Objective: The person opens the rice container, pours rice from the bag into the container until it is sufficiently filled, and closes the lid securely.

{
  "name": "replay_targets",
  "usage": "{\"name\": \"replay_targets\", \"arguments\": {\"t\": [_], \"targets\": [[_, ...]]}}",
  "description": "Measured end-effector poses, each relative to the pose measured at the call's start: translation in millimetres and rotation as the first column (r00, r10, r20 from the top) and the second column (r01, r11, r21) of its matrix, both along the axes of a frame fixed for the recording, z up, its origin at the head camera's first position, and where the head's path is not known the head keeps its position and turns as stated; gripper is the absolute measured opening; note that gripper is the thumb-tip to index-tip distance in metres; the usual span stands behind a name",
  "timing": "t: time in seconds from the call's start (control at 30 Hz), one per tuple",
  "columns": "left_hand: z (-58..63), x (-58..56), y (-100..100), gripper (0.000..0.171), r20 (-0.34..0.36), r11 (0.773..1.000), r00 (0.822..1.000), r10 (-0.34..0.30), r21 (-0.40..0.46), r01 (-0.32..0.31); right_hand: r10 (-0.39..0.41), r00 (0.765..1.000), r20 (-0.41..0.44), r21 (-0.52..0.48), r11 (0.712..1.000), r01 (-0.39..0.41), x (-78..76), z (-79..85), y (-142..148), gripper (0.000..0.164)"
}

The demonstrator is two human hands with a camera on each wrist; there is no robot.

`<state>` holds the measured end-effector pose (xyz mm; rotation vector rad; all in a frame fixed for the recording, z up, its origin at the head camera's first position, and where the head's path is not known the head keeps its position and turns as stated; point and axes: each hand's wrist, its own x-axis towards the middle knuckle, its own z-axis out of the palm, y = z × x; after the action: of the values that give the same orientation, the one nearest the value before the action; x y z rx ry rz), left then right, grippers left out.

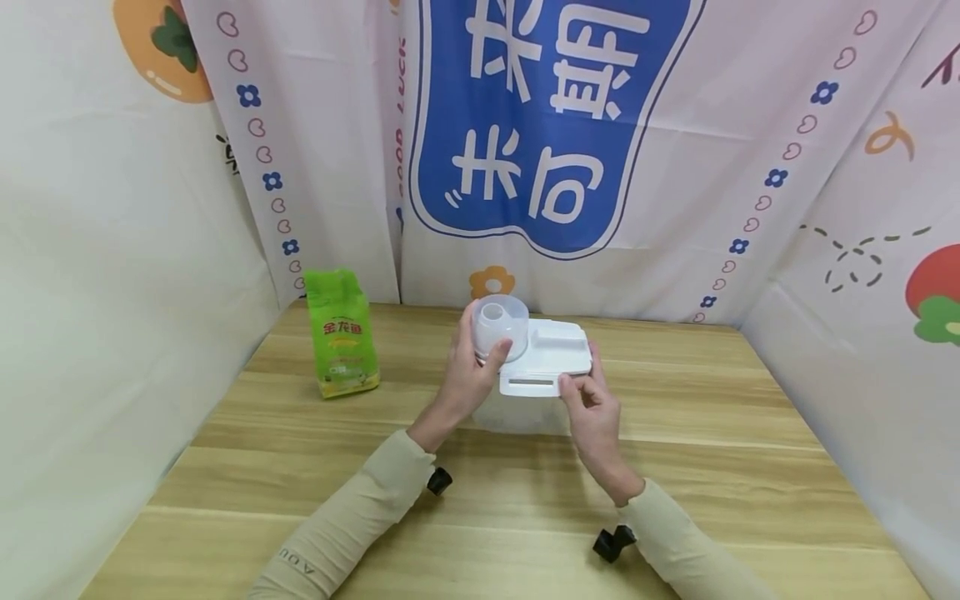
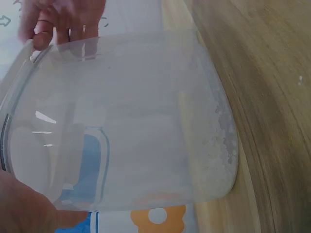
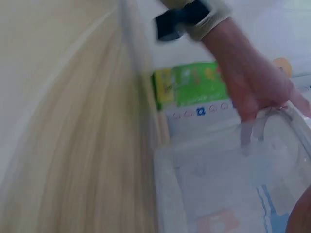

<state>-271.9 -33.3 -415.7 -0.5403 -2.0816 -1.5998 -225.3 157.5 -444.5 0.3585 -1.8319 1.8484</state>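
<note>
A clear plastic storage container with a white lid is held between both hands near the back of the table. Set in the lid's left part is a clear round cup; a slotted white flap sticks out at the front. My left hand grips the lid's left side, thumb by the cup. The right hand holds the right side, thumb at the flap's corner and fingers along the edge. Whitish patches show near the container's base in the left wrist view.
A green bag with yellow and red print stands upright to the left on the wooden table. Printed cloth hangs behind the table and along both sides. Black camera mounts sit by the wrists.
</note>
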Motion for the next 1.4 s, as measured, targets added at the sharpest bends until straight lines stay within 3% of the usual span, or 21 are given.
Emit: {"name": "replay_targets", "arguments": {"t": [0.2,0.53,0.7,0.97,1.13,1.4], "targets": [[0.4,0.0,1,0.074,0.007,1.000,1.000,0.025,-0.005,-0.025,-0.002,1.000,0.018,-0.016,1.000,0.002,-1.0,3.5,-1,0.031],[3.8,2.4,2,0.074,0.013,1.000,1.000,0.004,0.007,-0.004,-0.033,0.996,0.078,0.027,0.999,0.031,1.3,9.5,1,0.035],[2.6,-2.4,-2,0.073,0.020,1.000,1.000,-0.019,-0.017,0.020,-0.005,0.992,0.123,0.071,0.997,-0.004,1.2,13.7,5,0.039],[10.5,-0.8,-14,0.073,0.043,0.997,0.997,-0.066,-0.028,0.067,0.062,0.983,0.174,0.099,0.992,-0.080,-2.2,20.9,14,0.029],[11.7,-0.4,-19,0.074,0.064,0.996,0.996,-0.055,-0.061,0.059,0.087,0.975,0.206,0.132,0.985,-0.116,-3.6,29.2,21,0.028],[13.7,-6.9,-25,0.070,0.092,0.994,0.991,-0.096,-0.048,0.101,0.111,0.962,0.250,0.142,0.979,-0.150,-15.4,47.4,38,0.022]]}}
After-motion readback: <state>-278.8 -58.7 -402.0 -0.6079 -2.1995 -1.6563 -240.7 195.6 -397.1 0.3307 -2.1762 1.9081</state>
